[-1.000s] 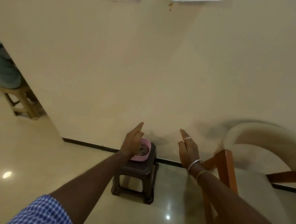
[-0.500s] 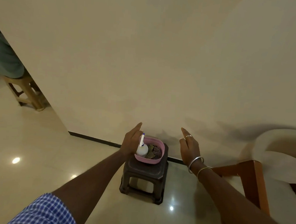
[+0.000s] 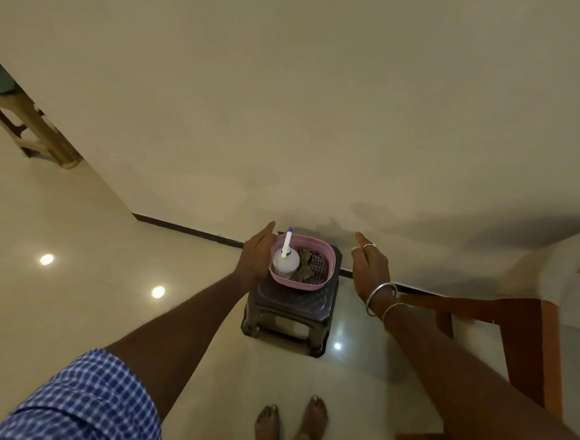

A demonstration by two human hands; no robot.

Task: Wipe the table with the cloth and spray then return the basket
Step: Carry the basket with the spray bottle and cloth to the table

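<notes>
Basket (image 3: pixel 306 284) sits between outstretched left hand (image 3: pixel 255 256), right hand (image 3: pixel 370 266).

A single wide-angle view from the person's head, facing a wall (image 3: pixel 324 102) and tilted steeply down at a stool (image 3: pixel 289 309) just below centre. The camera is above and short of the stool. The person's feet (image 3: pixel 314 417) show at the bottom edge, and the left hand (image 3: pixel 257 257) and right hand (image 3: pixel 369 266) frame the stool at arm's length.

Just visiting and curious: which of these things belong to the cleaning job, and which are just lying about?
For the job: basket; spray and cloth inside it.
Just about: dark stool under the basket; chair; wooden stool.
</notes>
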